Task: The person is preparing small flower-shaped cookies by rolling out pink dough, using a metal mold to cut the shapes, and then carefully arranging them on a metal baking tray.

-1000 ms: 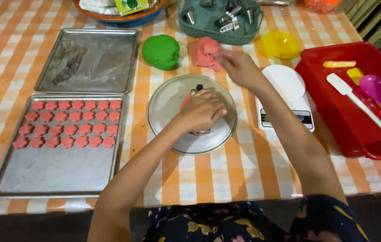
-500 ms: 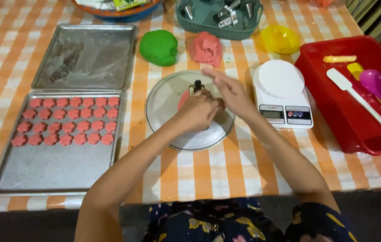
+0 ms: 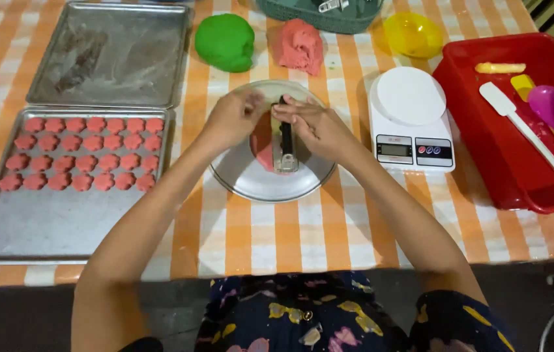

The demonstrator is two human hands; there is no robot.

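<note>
Both hands now meet over the round plate, the right hand having come back from the pink dough lump. Right fingers are closed on the press — its long axis runs away from the person, over flattened pink dough. The left hand sits just left — fingers curled, grip unclear.

Two baking trays, two dough lumps.

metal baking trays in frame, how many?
2. The empty upper tray lies at the table's far left; the lower tray, nearer the person, holds rows of pink flower-shaped dough pieces. None looks hidden.
</note>
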